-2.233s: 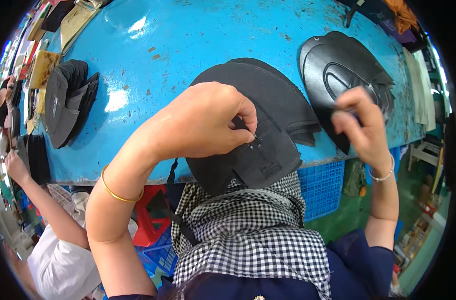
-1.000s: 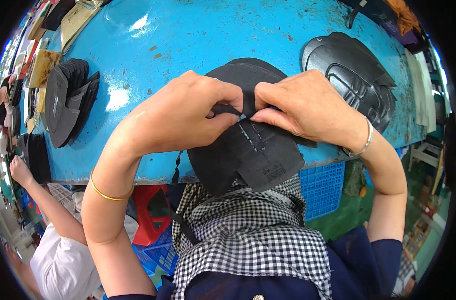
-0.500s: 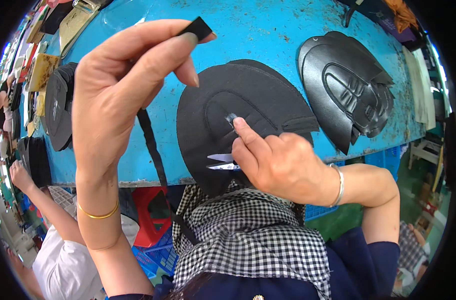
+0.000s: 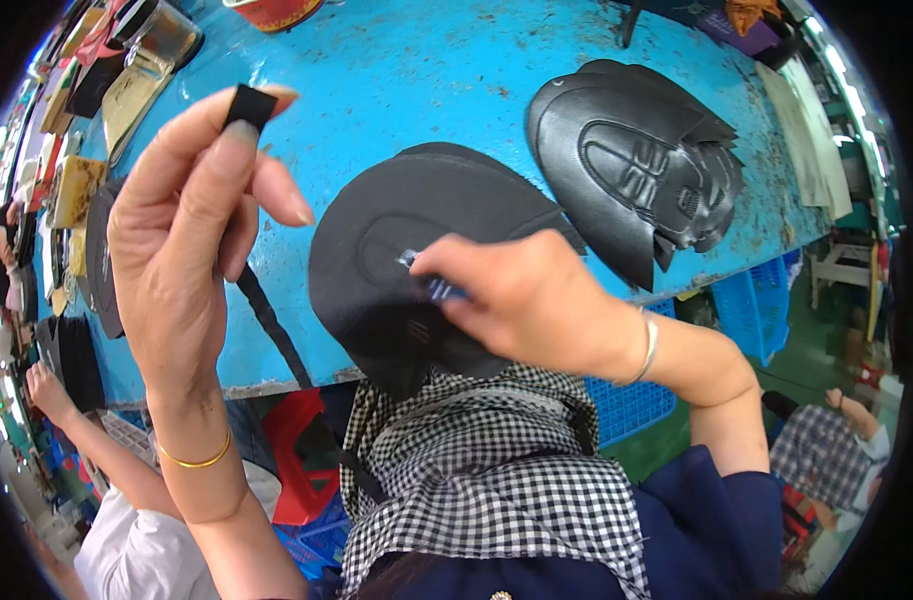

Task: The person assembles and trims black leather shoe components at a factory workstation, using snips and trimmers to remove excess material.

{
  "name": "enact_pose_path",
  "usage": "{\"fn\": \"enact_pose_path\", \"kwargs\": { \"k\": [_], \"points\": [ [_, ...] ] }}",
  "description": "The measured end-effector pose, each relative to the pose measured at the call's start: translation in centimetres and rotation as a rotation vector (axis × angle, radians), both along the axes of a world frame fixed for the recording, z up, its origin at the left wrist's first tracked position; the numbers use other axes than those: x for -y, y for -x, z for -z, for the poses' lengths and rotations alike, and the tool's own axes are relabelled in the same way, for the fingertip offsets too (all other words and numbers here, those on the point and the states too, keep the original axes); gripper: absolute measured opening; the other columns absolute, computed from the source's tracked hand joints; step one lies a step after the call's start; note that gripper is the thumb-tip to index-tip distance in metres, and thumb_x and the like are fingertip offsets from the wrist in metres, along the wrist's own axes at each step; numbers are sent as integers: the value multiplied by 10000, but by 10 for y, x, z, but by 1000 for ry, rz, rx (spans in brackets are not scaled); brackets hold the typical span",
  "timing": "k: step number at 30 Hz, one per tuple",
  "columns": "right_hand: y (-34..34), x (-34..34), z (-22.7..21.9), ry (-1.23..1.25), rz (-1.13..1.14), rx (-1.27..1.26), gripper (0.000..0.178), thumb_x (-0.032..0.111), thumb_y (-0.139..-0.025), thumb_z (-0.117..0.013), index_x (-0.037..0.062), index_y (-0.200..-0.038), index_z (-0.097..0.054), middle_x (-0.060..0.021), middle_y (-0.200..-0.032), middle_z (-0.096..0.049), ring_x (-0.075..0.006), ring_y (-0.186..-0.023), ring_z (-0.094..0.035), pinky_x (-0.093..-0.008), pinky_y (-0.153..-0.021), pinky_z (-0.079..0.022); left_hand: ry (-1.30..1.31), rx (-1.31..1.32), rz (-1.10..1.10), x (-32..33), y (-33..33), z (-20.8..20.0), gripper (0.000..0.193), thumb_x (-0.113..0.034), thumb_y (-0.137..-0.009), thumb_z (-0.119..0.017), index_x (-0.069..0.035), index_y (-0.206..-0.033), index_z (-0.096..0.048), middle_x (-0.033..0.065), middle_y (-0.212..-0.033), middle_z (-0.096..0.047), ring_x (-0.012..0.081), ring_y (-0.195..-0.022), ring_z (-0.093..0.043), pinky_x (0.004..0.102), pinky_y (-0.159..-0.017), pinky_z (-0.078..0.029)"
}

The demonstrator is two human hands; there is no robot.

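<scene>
Between thumb and fingers, my raised left hand (image 4: pixel 191 200) pinches the end of a black strap (image 4: pixel 250 106). A long black band (image 4: pixel 271 325) hangs from behind that hand over the table edge to my lap; its link to the pinched end is hidden. My right hand (image 4: pixel 541 300), blurred, is closed on scissors (image 4: pixel 442 290), mostly covered by the fingers. Its thumb side is beside a small whitish patch on a stack of matte black shoe-upper pieces (image 4: pixel 376 200). To the right lies a stack of glossy black shoe uppers (image 4: pixel 586 130) with stitched, raised details.
The worn blue table (image 4: pixel 426 80) carries a red tub (image 4: pixel 276 12) at the back and a container (image 4: pixel 161 35) at far left. Blue crates (image 4: pixel 751 310) and a red stool (image 4: pixel 298 460) stand below. A co-worker's arm (image 4: pixel 101 440) is at left.
The view has shifted, so the table things sit further left. My left hand still pinches the strap. My right hand has turned, and the scissors' blades no longer show clearly.
</scene>
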State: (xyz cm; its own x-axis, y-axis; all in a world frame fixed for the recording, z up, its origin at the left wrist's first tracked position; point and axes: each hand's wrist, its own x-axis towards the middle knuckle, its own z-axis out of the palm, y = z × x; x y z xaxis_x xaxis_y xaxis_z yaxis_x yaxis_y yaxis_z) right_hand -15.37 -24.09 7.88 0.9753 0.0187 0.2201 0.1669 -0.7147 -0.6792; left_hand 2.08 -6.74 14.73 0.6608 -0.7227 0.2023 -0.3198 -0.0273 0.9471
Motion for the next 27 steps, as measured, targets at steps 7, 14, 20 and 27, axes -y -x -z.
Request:
{"fn": "enact_pose_path", "kwargs": {
  "k": [7, 14, 20, 27],
  "points": [
    [57, 102, -29, -975, 817, 194, 302, 221, -1002, -598, -4, -1195, -655, -51, -1174, -661, -130, -1049, -638, -284, -901, -505, -152, -146, 252, 6, 12, 5, 110, -74, -918, -700, -19, -924, -605, 56, -734, -688, 38, -593, -562, 170, -532, -411],
    [134, 193, 2, -508, 996, 112, 327, 234, -1057, -526, 2, -1278, -588, -10, -986, -655, -1, -576, -393, -192, -479, -297, -496, 99, 626, 25, 8, 42, 103, -100, -813, -776, -14, -856, -739, 59, -774, -720, 138, -671, -657, 271, -641, -519],
    [93, 130, -1, -515, 656, -46, 257, 158, -1062, -501, 52, -1295, -520, 37, -759, -510, 8, -573, -339, -173, -489, -255, -576, 248, 602, 36, 13, 57, 133, -150, -787, -764, -46, -868, -753, 98, -742, -709, 226, -656, -664, 310, -630, -522],
    [30, 81, -15, -339, 130, -198, 92, 2, -938, -610, 12, -1026, -588, -38, -741, -607, -94, -657, -616, -257, -605, -479, -614, 286, 586, 39, 15, 57, 83, -115, -784, -736, -65, -851, -746, 106, -716, -688, 233, -622, -659, 332, -593, -502]
  ]
}}
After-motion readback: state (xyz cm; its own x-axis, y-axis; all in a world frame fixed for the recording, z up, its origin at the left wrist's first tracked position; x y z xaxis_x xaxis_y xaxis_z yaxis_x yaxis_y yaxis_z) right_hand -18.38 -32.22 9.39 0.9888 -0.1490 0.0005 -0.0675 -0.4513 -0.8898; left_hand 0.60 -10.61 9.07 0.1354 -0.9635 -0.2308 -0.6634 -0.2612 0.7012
